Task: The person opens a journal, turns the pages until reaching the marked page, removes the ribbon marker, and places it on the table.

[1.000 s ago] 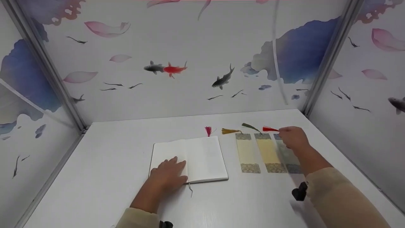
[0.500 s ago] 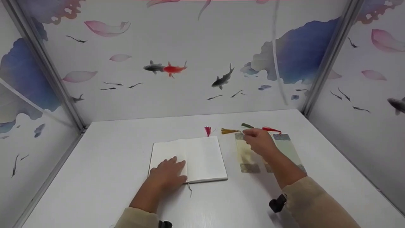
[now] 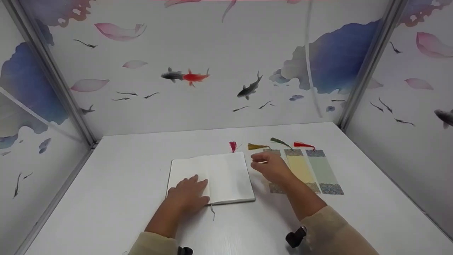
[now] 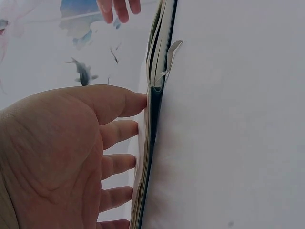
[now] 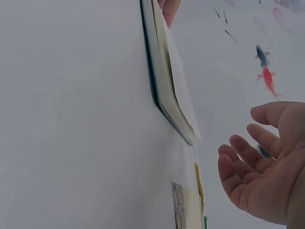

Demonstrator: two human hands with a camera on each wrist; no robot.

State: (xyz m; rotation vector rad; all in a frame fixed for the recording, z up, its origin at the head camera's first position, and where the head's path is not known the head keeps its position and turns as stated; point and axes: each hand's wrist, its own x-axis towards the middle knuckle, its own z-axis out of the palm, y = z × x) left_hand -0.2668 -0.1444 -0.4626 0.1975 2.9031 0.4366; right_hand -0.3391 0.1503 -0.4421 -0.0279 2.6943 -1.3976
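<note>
An open notebook [image 3: 230,177] with blank pages lies on the white table. My left hand [image 3: 187,196] rests on its left page, fingers spread nearly straight. In the left wrist view the thumb is at the edge of the notebook [image 4: 151,114]. My right hand [image 3: 272,168] hovers over the leftmost bookmark [image 3: 277,188], just right of the notebook, partly hiding it. Its fingers bend loosely, and the right wrist view shows nothing in the palm. Beside it lie a yellow bookmark [image 3: 301,168] and a pale green bookmark [image 3: 325,170].
A pink tassel [image 3: 232,146] sticks out from the notebook's top edge. Mustard [image 3: 257,146], green [image 3: 280,142] and red tassels [image 3: 303,144] lie above the bookmarks. A ribbon [image 3: 213,212] hangs from the notebook's lower edge. Printed panels [image 3: 212,109] enclose the table.
My right hand has moved left, from the red tassel past the green one to the notebook's right side. The three bookmarks stay in place. My left hand has not moved.
</note>
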